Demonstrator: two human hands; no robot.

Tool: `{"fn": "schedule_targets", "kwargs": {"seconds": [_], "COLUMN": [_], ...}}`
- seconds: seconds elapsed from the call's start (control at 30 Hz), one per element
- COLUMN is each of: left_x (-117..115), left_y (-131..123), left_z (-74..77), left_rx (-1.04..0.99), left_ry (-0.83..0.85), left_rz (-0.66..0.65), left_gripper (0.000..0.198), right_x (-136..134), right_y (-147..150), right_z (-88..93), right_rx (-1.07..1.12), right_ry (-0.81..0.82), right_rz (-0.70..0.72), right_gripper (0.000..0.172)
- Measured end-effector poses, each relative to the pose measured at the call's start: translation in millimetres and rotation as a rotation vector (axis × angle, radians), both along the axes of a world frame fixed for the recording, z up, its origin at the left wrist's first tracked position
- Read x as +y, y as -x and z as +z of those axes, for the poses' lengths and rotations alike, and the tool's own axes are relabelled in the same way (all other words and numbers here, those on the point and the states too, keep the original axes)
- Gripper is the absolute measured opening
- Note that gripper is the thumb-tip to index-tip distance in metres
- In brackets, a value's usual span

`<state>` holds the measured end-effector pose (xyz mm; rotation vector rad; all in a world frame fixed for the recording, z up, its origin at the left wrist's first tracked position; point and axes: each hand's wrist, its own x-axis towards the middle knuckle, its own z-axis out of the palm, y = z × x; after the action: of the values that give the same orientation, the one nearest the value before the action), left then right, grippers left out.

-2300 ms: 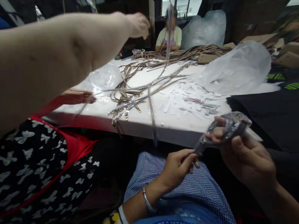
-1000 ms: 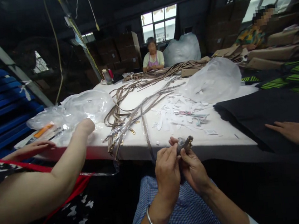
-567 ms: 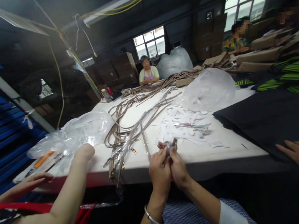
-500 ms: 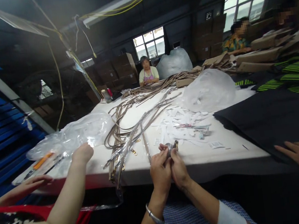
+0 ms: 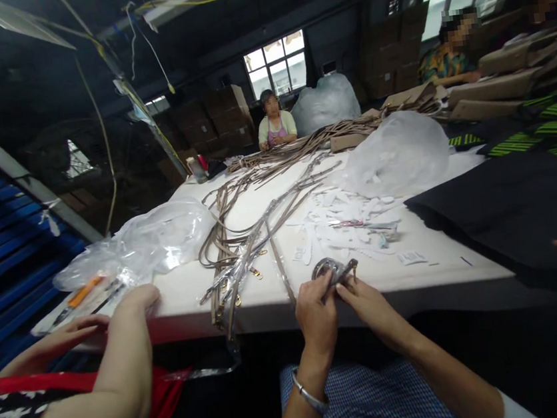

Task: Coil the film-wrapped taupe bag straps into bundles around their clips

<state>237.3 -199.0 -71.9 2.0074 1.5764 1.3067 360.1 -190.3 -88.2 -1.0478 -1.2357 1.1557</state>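
Both hands meet at the near edge of the white table (image 5: 269, 304): left hand (image 5: 317, 315) and right hand (image 5: 369, 302) pinch a coiled strap w/ metal clasp (image 5: 333, 270). Tan straps (image 5: 241, 233) lie across the middle, plastic bags (image 5: 161, 239) at the left edge, paper scraps (image 5: 344, 218) just behind the hands.

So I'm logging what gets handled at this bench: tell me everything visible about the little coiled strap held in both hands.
The coiled strap is a narrow grey-brown band wound into a small loop, glossy as if wrapped in clear film, with a small brass-coloured metal piece at its right end. The left hand and right hand pinch it from below, just above the near edge of the white table. Finer detail is too small to tell.
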Motion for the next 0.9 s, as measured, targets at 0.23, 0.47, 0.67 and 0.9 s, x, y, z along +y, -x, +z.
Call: {"fn": "schedule_targets", "kwargs": {"seconds": [0.23, 0.47, 0.67, 0.9], "left_x": [2.1, 6.5, -0.1, 14.5], "left_y": [-11.4, -9.6, 1.8, 8.7], "left_z": [-2.2, -5.2, -23.3, -27.2], "left_rx": [0.349, 0.464, 0.506, 0.58], "left_ry": [-0.099, -0.119, -0.298, -0.302], "left_rz": [-0.035, -0.031, -0.07, -0.189], "left_gripper": [0.033, 0.033, 0.038, 0.04], "right_x": [-34.3, 35.7, 56.2, 45.8], "right_y": [-53.3, -51.4, -54.2, -60.3], "right_z": [28.5, 39.2, 12.9, 9.7], "right_rx": [-0.811, -0.849, -1.028, -1.034], "right_ry": [-0.225, -0.572, -0.528, -0.537], "right_rz": [-0.136, 0.192, 0.295, 0.258], "right_gripper": [0.027, 0.054, 0.047, 0.047]}}
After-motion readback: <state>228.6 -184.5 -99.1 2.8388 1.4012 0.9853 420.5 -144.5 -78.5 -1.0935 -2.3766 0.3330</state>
